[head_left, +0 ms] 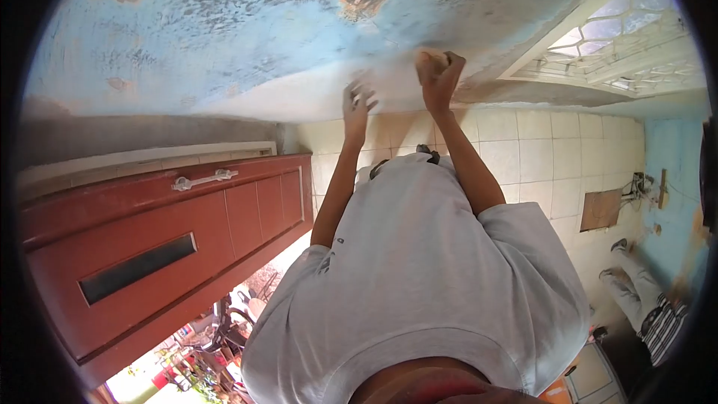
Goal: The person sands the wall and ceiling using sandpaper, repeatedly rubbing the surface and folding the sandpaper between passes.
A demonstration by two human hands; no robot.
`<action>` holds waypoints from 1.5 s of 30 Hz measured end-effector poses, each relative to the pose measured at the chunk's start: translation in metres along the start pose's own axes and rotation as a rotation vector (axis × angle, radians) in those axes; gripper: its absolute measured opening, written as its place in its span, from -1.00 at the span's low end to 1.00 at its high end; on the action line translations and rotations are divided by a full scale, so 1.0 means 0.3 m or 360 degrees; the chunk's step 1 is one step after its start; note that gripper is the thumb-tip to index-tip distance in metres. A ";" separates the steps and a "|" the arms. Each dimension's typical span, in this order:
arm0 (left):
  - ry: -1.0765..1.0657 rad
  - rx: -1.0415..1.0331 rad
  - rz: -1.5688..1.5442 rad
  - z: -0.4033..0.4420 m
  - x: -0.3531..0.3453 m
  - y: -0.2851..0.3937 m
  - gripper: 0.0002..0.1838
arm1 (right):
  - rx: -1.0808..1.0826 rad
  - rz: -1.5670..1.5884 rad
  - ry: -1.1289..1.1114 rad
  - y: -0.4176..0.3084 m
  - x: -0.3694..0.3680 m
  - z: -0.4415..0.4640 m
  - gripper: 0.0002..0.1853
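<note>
In the head view, the right hand (443, 81) had its fingers closed around a tan block (428, 58) at the patchy blue wall (187, 37). The left hand (359, 99), blurred, was near the wall's pale lower part, its fingers apart and slightly bent; whether they touched it could not be told. A red door (164, 224) stood to the left, a window (628, 26) was to the right, and pale floor tiles (535, 157) lay below the hands.
</note>
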State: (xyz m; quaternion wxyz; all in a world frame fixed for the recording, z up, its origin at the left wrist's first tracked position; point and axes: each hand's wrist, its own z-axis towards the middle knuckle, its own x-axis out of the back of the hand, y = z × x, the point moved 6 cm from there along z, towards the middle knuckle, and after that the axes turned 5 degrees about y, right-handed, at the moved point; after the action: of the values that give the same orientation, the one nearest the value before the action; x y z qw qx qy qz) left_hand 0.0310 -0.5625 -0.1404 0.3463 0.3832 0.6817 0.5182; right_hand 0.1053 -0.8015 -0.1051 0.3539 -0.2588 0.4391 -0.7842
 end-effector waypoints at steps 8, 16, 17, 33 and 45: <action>-0.0466 -0.0170 0.0012 -0.045 -0.184 0.088 -0.64 | -0.0177 0.0368 -0.0558 -0.123 -0.110 -0.066 -0.58; -0.0100 -0.0249 -0.0002 -0.038 -0.123 0.095 -0.77 | 0.0773 -0.0381 -0.0793 -0.202 -0.090 -0.145 -0.36; -0.0059 -0.0334 0.0100 -0.026 -0.105 0.094 -0.78 | 0.0776 -0.0382 -0.0795 -0.196 -0.092 -0.142 -0.36; -0.0176 -0.1214 0.0841 -0.074 0.080 0.364 -0.83 | 0.0693 -0.0149 -0.1018 -0.327 -0.294 -0.307 -0.18; 0.0083 -0.1065 0.0630 0.096 0.424 0.466 -0.61 | 0.0681 -0.0156 0.0014 -0.556 -0.223 -0.038 -0.36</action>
State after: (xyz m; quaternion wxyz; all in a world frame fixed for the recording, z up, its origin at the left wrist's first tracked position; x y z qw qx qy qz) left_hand 0.0195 -0.4141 -0.0205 0.3282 0.3599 0.3963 0.7783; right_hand 0.0837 -0.6828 0.0287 0.3603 -0.1956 0.2510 -0.8769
